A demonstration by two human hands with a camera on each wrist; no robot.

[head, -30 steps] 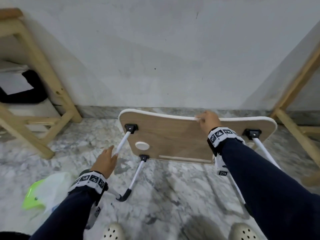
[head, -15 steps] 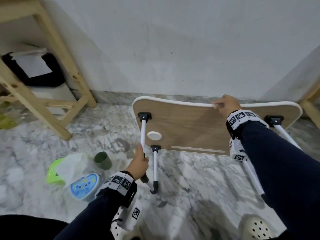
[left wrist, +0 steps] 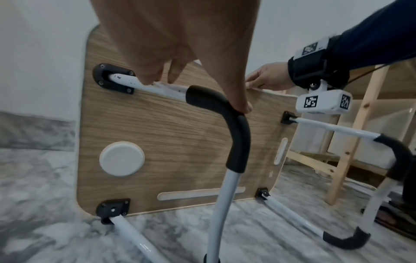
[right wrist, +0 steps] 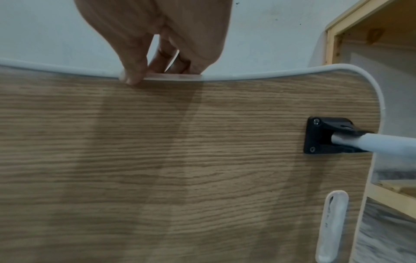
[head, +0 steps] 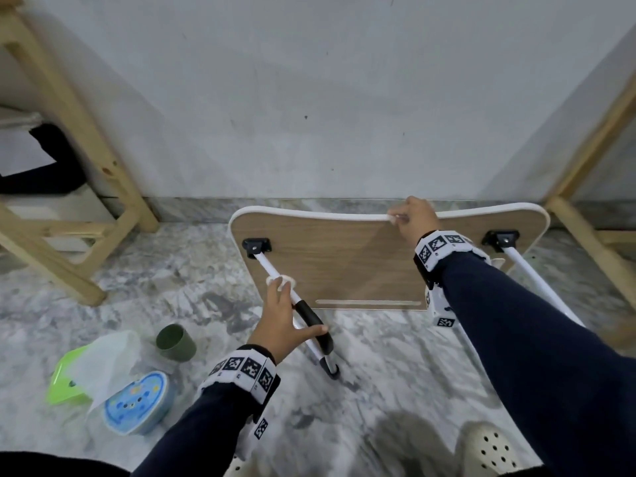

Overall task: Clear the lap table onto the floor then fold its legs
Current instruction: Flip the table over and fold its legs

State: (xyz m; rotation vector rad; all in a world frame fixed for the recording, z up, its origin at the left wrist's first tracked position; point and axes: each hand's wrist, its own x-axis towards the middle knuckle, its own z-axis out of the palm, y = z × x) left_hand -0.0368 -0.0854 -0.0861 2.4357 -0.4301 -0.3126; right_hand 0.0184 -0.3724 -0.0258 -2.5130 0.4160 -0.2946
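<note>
Standing edgewise, wooden lap table (head: 361,266); right fingers (right wrist: 133,67) pinch rim (head: 309,215), left fingers (left wrist: 148,71) grip leg (left wrist: 236,128).

Right hand (right wrist: 162,32) on lap table (right wrist: 157,142) edge
</note>
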